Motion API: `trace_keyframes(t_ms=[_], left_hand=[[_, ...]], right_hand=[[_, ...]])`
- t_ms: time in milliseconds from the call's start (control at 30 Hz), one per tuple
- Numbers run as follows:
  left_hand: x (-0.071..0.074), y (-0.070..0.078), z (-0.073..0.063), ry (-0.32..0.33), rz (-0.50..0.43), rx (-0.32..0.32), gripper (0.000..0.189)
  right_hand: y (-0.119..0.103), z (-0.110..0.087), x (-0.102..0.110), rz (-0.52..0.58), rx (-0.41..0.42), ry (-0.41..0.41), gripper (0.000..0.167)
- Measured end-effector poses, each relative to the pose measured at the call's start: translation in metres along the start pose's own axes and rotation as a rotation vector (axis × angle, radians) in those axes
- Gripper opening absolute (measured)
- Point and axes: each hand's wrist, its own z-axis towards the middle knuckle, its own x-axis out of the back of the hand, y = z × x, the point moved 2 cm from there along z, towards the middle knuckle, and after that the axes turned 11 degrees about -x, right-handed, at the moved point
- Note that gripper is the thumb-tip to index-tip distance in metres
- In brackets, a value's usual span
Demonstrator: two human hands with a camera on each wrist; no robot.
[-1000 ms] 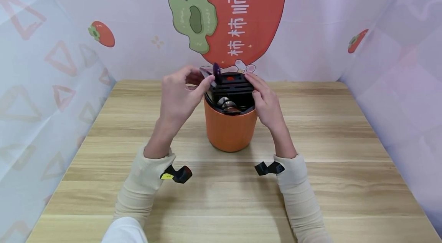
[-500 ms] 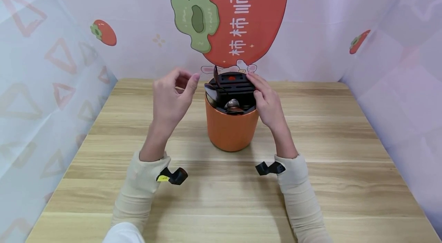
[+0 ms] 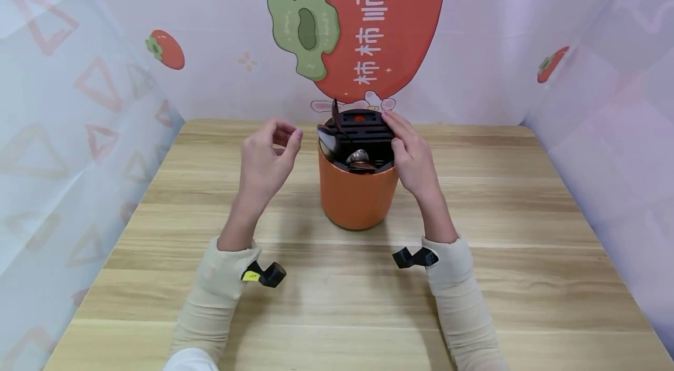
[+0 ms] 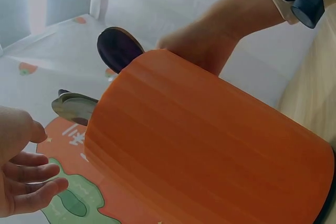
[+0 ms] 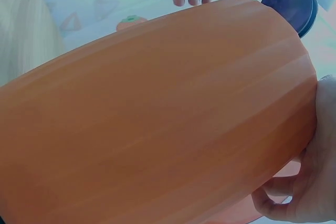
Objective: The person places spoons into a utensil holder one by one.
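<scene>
An orange utensil holder (image 3: pixel 358 198) with a black slotted insert (image 3: pixel 358 132) stands upright at the table's far middle. Spoons poke out of it: a shiny one (image 3: pixel 329 139) leans at the left rim, a dark narrow-looking piece (image 3: pixel 336 113) rises behind, and a rounded silver head (image 3: pixel 358 156) sits low in the front opening. My left hand (image 3: pixel 267 157) hovers left of the holder, fingers loosely bent, holding nothing; a gap separates it from the spoons (image 4: pixel 76 107). My right hand (image 3: pixel 416 163) grips the holder's right rim, its fingers partly hidden behind the orange wall (image 5: pixel 157 114).
The wooden table (image 3: pixel 337 301) reaches toward me on both sides of the holder. A printed cloth backdrop (image 3: pixel 221 37) stands behind it, with cloth walls left and right. Each sleeve carries a small black wrist camera (image 3: pixel 271 274).
My left hand let go of the shiny spoon at the left rim, drew away leftward and lowered slightly. The spoon now leans in the holder. My right hand keeps its place on the rim.
</scene>
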Motion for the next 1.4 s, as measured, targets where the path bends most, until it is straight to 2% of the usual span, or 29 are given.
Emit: trace_keyframes(t_ms=[267,433,600,733,867,1033,1167,1400], left_hand=[[-0.002,-0.013,-0.004,-0.016,0.017,0.016,0.017],[0.0,-0.028,-0.006,-0.017,0.171,-0.07,0.027],[-0.004,-0.046,-0.012,-0.065,0.297,-0.142,0.049],[-0.007,-0.055,-0.015,-0.127,0.396,-0.158,0.06],[-0.008,-0.064,-0.019,-0.209,0.506,-0.138,0.07],[-0.009,-0.073,-0.029,-0.335,0.626,-0.146,0.081],[-0.009,-0.077,-0.033,-0.398,0.649,-0.164,0.086],[-0.01,-0.077,-0.033,-0.491,0.681,-0.136,0.097]], right_hand=[[0.003,-0.005,0.015,-0.074,0.004,-0.013,0.052],[0.015,-0.003,0.039,-0.117,-0.024,0.1,0.057],[0.037,-0.004,0.055,-0.251,-0.073,0.182,0.058],[0.055,-0.009,0.061,-0.404,-0.134,0.207,0.065],[0.07,-0.013,0.061,-0.545,-0.153,0.231,0.072],[0.081,-0.015,0.055,-0.677,-0.132,0.187,0.075],[0.083,-0.017,0.054,-0.73,-0.141,0.119,0.081],[0.084,-0.022,0.054,-0.803,-0.174,0.014,0.099]])
